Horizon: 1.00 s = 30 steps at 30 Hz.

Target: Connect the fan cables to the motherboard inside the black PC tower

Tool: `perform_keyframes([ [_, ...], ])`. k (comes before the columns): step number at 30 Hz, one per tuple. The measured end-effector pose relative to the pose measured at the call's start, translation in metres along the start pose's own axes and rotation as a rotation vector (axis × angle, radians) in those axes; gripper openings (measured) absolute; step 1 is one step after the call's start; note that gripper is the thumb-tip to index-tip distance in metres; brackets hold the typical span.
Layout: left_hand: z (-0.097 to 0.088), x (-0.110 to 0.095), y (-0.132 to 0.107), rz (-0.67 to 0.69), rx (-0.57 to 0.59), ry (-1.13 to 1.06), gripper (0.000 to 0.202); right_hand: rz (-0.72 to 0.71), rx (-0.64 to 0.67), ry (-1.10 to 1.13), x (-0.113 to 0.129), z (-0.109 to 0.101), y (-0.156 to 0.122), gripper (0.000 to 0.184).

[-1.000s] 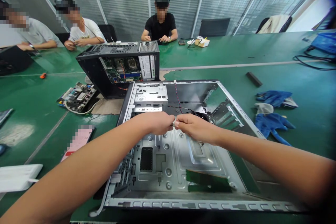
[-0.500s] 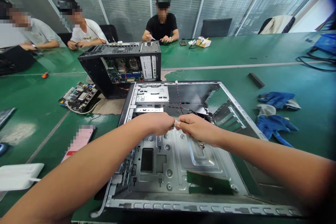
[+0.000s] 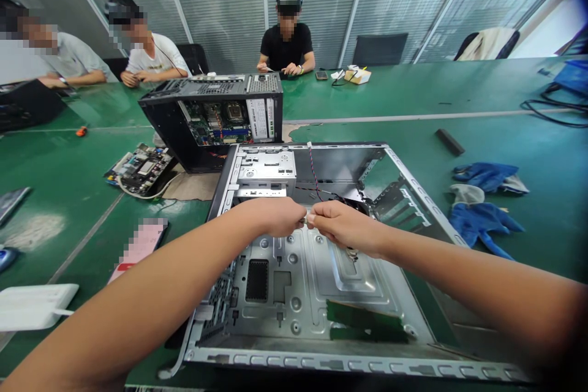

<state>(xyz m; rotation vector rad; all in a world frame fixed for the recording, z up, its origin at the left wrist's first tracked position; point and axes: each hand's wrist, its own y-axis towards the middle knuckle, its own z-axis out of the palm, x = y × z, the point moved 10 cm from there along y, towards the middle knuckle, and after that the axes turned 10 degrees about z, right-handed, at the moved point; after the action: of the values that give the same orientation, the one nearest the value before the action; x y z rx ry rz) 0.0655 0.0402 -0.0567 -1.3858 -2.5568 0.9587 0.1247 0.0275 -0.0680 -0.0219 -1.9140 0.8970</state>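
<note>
An open silver computer case [image 3: 321, 269] lies on its side on the green table in front of me. My left hand [image 3: 271, 215] and my right hand [image 3: 342, 225] meet above its middle, both pinching a small white connector [image 3: 305, 218] between the fingertips. A thin red-and-black twisted wire [image 3: 313, 171] runs from the case's far wall down toward my hands. A green circuit strip [image 3: 365, 320] lies on the case floor near me. A drive cage [image 3: 266, 173] sits at the case's far left.
A black computer case [image 3: 214, 116] with a motherboard inside stands behind. A loose circuit board [image 3: 140, 168] lies to its left. Blue gloves [image 3: 482, 208] lie at the right, a pink phone [image 3: 140, 244] and a white device [image 3: 34, 313] at the left. Three people sit across the table.
My hands have stayed pinched together on the connector; the view has shifted slightly, with hardly any movement of the hands.
</note>
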Motion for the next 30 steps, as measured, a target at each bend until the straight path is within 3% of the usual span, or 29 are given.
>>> perform_keyframes([
  [5,0.0,0.0,0.0,0.011,0.005,-0.003,0.03,-0.032,-0.016,-0.081,0.004,-0.001,0.0,0.018],
  [12,0.002,0.003,0.002,0.013,-0.01,-0.01,0.025,-0.192,-0.15,-0.351,0.027,-0.011,-0.002,0.022],
  [23,0.001,-0.001,-0.002,-0.029,0.037,0.048,0.034,0.073,0.11,0.188,-0.014,0.003,0.007,0.029],
  [27,0.0,-0.002,-0.004,-0.062,0.03,0.02,0.037,0.116,0.133,0.241,-0.018,0.005,0.008,0.03],
  [30,0.0,0.001,-0.004,-0.073,0.008,0.007,0.037,0.073,0.096,0.142,-0.013,0.003,0.008,0.027],
])
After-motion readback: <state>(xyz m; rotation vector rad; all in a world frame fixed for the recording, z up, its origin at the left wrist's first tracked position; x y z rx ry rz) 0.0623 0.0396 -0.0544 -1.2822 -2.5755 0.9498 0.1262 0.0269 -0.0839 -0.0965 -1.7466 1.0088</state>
